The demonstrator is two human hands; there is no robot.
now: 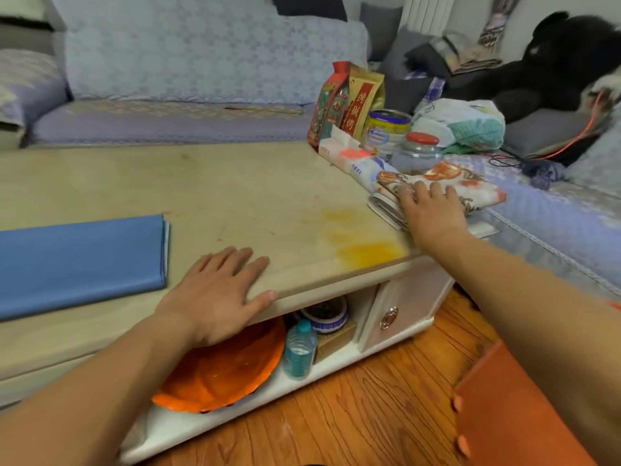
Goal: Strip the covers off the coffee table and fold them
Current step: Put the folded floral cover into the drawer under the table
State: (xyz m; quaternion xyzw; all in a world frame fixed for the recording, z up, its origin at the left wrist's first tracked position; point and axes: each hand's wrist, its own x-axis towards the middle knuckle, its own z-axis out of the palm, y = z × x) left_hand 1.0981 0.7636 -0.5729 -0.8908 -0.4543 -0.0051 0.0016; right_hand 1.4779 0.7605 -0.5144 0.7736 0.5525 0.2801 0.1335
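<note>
Already bare, the beige table top carries two folded covers. One blue folded cover lies flat at the near left, its long axis running left to right along the table's length, its folded end pointing right toward the left hand. One patterned folded cover, white with orange and brown print, sits at the table's far right end, slightly overhanging, its long axis running away to the right.

That left hand lies palm down near the front edge, fingers spread and straight, thumb wrapped over the rim. The right hand presses flat on the patterned cover, fingers straight and slightly apart.

A yellow stain marks the top near the right corner. Behind the patterned cover stand two snack bags, one tin, one red-lidded jar and a tissue pack. On the open shelf below are one orange plate, one bottle and one blue-and-white bowl. A lilac-covered sofa wraps the far and right sides; the floor is wood.
</note>
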